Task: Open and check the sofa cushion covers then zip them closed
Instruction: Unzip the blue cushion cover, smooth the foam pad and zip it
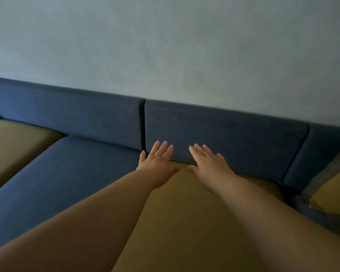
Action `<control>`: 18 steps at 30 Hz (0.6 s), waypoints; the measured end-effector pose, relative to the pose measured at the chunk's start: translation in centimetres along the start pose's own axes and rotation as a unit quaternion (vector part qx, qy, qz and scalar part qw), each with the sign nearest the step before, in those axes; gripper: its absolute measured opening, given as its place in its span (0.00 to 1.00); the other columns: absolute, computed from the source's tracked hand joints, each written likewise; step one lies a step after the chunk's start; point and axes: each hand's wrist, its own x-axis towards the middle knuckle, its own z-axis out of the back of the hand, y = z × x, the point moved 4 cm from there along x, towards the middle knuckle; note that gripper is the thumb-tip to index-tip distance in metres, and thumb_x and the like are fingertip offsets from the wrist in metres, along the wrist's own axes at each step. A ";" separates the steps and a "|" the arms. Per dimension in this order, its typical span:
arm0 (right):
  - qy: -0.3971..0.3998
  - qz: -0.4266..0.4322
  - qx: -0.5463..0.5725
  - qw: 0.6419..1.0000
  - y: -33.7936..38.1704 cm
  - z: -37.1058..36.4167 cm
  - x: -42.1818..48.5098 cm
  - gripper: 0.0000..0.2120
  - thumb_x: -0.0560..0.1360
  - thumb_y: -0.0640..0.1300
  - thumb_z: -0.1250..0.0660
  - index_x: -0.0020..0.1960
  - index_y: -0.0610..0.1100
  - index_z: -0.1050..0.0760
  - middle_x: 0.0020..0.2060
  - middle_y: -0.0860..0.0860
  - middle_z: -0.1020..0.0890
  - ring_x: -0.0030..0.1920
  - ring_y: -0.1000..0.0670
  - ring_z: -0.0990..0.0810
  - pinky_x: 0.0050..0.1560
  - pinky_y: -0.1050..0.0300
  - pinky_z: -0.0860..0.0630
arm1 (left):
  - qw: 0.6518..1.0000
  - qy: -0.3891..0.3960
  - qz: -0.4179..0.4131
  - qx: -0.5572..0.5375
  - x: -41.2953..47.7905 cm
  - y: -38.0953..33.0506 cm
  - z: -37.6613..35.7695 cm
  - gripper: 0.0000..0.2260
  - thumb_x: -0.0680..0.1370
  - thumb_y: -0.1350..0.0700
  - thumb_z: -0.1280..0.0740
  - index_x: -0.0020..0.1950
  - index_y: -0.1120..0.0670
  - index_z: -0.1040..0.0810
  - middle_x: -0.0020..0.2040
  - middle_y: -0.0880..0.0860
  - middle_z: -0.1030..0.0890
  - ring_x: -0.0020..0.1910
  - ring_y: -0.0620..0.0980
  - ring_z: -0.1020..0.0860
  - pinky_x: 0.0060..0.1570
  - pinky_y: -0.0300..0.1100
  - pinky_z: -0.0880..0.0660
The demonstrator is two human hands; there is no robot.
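A mustard-yellow seat cushion (185, 222) lies under both my arms on the blue sofa. My left hand (158, 163) and my right hand (209, 165) reach forward side by side, fingers straight and spread, at the far edge of that cushion where it meets the blue back cushion (234, 134). The fingertips lie against the back cushion's lower part. Neither hand holds anything. No zip is visible on the yellow cushion from here.
A blue seat cushion (63, 173) lies to the left, with another yellow cushion (12, 146) beyond it. A second blue back cushion (77, 112) stands at the left. At the right edge a yellow cushion with a grey-blue cover (330, 191) sits partly out of view. Behind is a plain wall (165, 46).
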 end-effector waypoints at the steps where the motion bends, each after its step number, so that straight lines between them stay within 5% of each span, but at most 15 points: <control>1: -0.008 0.007 -0.009 1.000 1.8 0.4 -0.5 0.29 0.84 0.53 0.48 0.80 0.50 0.56 0.80 0.53 0.55 0.79 0.50 0.58 0.76 0.43 0.54 | 1.000 -0.008 0.003 -0.002 -1.2 1.1 0.7 0.32 0.80 0.37 0.47 0.79 0.47 0.57 0.79 0.46 0.60 0.76 0.47 0.65 0.74 0.58 0.59; 9: -0.056 0.023 -0.035 0.998 20.4 0.5 -5.7 0.29 0.84 0.54 0.47 0.80 0.49 0.55 0.80 0.52 0.54 0.79 0.49 0.58 0.76 0.41 0.52 | 0.996 -0.083 -0.018 -0.007 -13.9 14.2 6.3 0.33 0.80 0.36 0.47 0.79 0.47 0.57 0.79 0.47 0.59 0.76 0.46 0.64 0.74 0.58 0.58; 18: -0.077 0.093 -0.029 0.992 44.9 -2.0 -7.4 0.29 0.83 0.54 0.47 0.80 0.49 0.53 0.80 0.51 0.53 0.79 0.48 0.57 0.76 0.43 0.48 | 0.990 -0.108 0.096 0.008 -29.7 37.6 13.0 0.32 0.80 0.37 0.47 0.79 0.47 0.56 0.79 0.47 0.58 0.77 0.47 0.64 0.74 0.57 0.57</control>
